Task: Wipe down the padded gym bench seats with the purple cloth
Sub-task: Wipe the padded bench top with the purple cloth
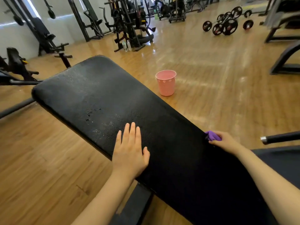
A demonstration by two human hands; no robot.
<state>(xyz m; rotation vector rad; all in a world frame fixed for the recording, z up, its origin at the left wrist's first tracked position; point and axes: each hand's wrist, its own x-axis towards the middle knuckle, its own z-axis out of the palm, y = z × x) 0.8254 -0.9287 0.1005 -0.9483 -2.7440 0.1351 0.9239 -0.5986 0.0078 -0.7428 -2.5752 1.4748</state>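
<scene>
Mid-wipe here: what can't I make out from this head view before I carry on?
- Purple cloth: mostly bunched inside the right hand, at the bench pad edge.
- Pad's near end: cut off by the bottom frame edge.
- Pink bucket: contents hidden by the viewing angle.
- Bottles by the far machine: too small to identify.
- Pad under the flat left hand: covered.

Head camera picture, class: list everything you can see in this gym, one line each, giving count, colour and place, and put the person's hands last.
padded bench: one, black, worn patches, slanting across the centre
purple cloth: one, bunched, at the bench's right edge
bucket: one, pink, on the floor beyond the bench
barbells with plates: several, black, on the floor at top right
weight machines: several, black, along the far wall
bottles: two, clear, by a machine's base
floor: wooden, brown, throughout
left hand: flat on the bench, fingers straight
right hand: grips the cloth
</scene>
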